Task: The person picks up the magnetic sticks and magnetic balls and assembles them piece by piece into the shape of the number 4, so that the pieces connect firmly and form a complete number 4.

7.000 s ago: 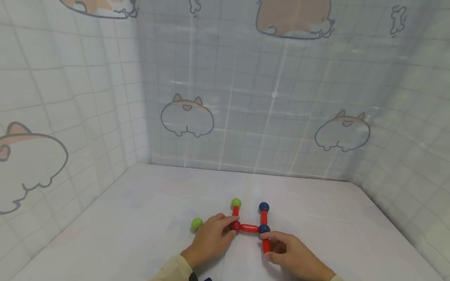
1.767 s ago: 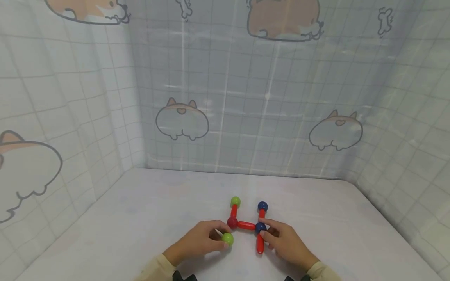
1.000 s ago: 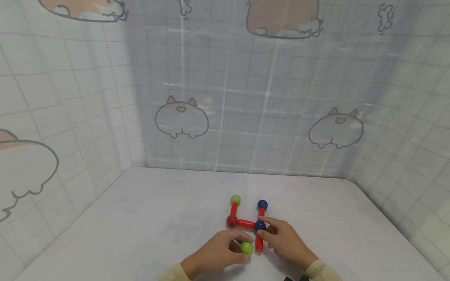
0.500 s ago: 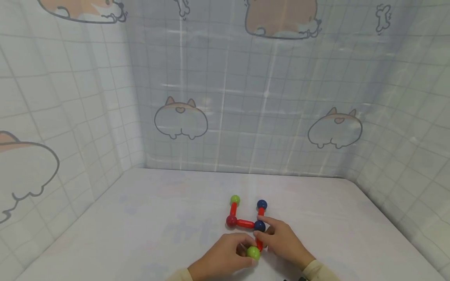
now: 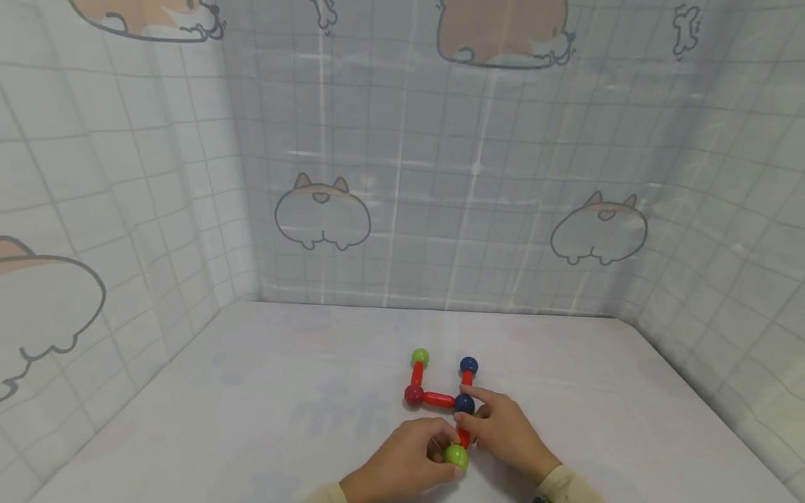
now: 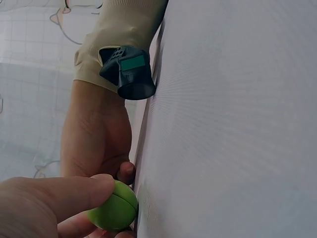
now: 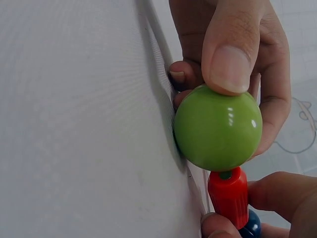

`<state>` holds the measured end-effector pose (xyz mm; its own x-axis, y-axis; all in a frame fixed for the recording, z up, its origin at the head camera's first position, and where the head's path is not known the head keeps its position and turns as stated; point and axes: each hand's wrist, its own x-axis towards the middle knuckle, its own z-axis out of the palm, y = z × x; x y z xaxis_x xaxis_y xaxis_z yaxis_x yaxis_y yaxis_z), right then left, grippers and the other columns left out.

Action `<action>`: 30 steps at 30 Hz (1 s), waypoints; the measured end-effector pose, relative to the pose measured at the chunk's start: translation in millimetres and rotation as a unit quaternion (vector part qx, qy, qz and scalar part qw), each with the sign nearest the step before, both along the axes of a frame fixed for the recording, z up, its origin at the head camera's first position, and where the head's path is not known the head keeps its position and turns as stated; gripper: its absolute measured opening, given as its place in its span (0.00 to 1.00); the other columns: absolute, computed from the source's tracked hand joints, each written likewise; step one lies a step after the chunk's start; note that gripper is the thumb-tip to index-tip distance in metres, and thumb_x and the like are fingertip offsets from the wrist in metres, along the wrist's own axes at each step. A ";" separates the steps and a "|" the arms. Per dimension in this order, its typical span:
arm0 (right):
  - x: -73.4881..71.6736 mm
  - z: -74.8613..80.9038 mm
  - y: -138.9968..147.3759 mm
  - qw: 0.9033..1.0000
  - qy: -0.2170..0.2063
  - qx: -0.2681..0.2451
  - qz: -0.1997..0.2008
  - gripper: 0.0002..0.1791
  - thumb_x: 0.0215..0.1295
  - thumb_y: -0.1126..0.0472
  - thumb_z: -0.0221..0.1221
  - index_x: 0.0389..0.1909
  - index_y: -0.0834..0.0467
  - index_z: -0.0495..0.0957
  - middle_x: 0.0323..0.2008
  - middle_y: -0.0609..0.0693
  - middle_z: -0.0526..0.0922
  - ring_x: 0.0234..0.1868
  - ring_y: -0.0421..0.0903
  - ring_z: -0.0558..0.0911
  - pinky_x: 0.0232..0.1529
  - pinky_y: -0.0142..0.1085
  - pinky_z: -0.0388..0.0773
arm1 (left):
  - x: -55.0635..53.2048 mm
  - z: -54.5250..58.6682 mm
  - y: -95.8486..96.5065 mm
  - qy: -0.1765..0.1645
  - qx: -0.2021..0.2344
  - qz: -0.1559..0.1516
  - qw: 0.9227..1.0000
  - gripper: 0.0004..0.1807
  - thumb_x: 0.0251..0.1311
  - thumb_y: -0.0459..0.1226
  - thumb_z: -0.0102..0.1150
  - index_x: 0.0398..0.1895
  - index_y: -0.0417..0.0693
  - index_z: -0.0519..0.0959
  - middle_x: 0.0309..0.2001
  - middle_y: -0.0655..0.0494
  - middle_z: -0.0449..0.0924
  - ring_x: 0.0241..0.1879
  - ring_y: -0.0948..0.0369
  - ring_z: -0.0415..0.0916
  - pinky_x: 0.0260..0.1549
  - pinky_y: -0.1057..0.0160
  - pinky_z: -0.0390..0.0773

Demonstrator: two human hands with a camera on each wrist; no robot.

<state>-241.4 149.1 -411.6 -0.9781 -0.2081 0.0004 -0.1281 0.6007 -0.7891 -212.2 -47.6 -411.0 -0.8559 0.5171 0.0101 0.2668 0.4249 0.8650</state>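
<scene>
My left hand point(image 5: 409, 457) pinches a light green ball point(image 5: 457, 457) between thumb and fingers. In the right wrist view that ball point(image 7: 218, 128) meets the end of a red rod point(image 7: 228, 193). The rod belongs to a flat ball-and-rod figure, which my right hand point(image 5: 506, 429) grips around its near blue ball point(image 5: 464, 404). From this ball another red rod point(image 5: 439, 400) runs left to a dark red ball point(image 5: 414, 395). A second green ball point(image 5: 420, 357) and a second blue ball point(image 5: 468, 366) top the far rods. My right fingers partly cover the near rod.
The figure lies on a pale tabletop point(image 5: 302, 377). Behind it stands a grey-white gridded curtain point(image 5: 434, 209) with cartoon dogs, and similar sheets flank both sides. A dark device point(image 6: 131, 69) sits at my right cuff.
My left hand has left the dark red ball, taken up the loose green ball and carried it right to the near rod's end. My right hand has shifted up from that rod to the blue ball.
</scene>
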 end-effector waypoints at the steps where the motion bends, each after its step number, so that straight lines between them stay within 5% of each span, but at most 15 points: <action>1: 0.2 0.5 0.0 1.000 -0.001 -0.001 0.000 0.36 0.60 0.45 0.65 0.65 0.57 0.71 0.21 0.47 0.79 0.19 0.46 0.76 0.22 0.37 0.71 | 0.1 0.3 0.1 0.002 0.000 -0.001 1.000 0.10 0.51 0.39 0.73 0.35 0.60 0.81 0.28 0.65 0.78 0.28 0.65 0.73 0.31 0.69 0.76; 30: 2.9 1.7 -2.6 1.000 0.010 -0.006 -0.005 0.35 0.61 0.46 0.64 0.64 0.60 0.72 0.20 0.47 0.78 0.18 0.45 0.75 0.21 0.35 0.72 | 1.9 -0.6 2.1 -0.004 -0.007 0.026 1.000 0.10 0.51 0.42 0.73 0.34 0.59 0.81 0.29 0.67 0.78 0.27 0.63 0.73 0.31 0.69 0.77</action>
<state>-238.4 146.5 -410.0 -0.9798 -0.1988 0.0227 -0.1385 0.5923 -0.7937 -210.4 -45.5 -411.7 -0.8821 0.4711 -0.0047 0.2359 0.4503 0.8612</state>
